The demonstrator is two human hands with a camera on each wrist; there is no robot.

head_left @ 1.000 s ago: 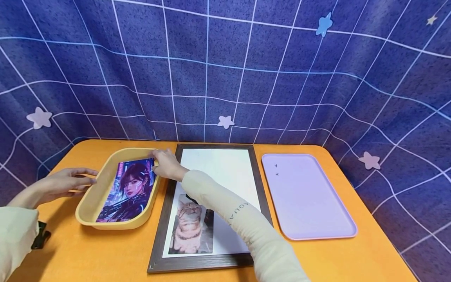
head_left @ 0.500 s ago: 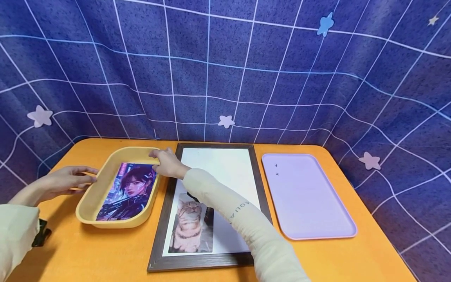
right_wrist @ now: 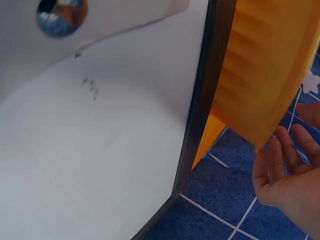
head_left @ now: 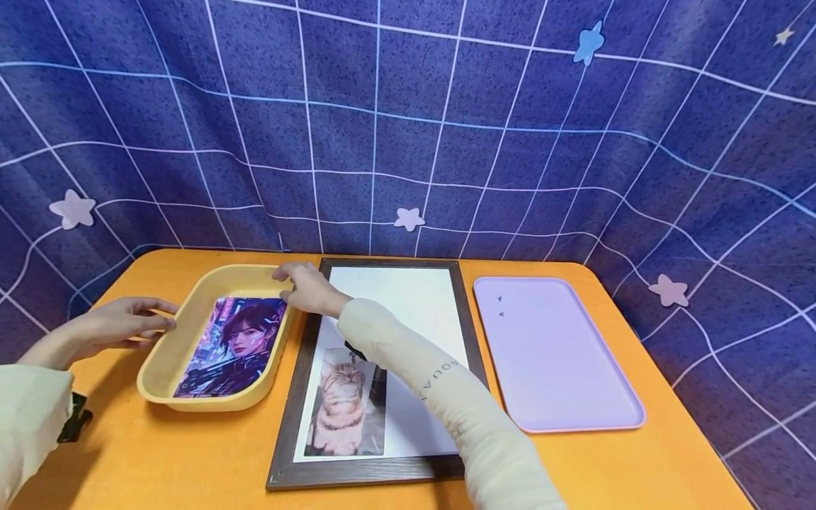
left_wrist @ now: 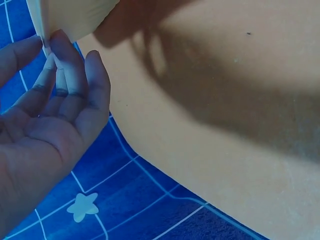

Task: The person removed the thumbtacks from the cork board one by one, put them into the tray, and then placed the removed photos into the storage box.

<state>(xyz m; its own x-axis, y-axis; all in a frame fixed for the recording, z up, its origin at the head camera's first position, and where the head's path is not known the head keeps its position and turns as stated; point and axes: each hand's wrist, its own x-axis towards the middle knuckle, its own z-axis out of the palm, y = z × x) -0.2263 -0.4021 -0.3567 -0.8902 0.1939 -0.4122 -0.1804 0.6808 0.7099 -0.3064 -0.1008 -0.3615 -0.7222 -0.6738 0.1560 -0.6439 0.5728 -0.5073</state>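
A yellow plastic tub stands on the left side of the orange table, and a purple anime-style picture of a figure with a gun lies in it. At the tub's left rim, my left hand holds the edge between thumb and fingertips, also seen in the left wrist view. My right hand is at the tub's far right corner, thumb and fingers spread apart; in the right wrist view its fingertips touch the outer wall. Under my right forearm lies a dark frame with a white panel, bearing a cat picture.
On the right is a shallow lilac tray with two small dark marks near its far left corner. A blue curtain with white lines and stars hangs behind the table. My right sleeve covers part of the frame.
The anime-style picture has shifted slightly right and toward me inside the tub. My right hand has moved slightly right, its thumb now off the picture. The left hand has barely moved.
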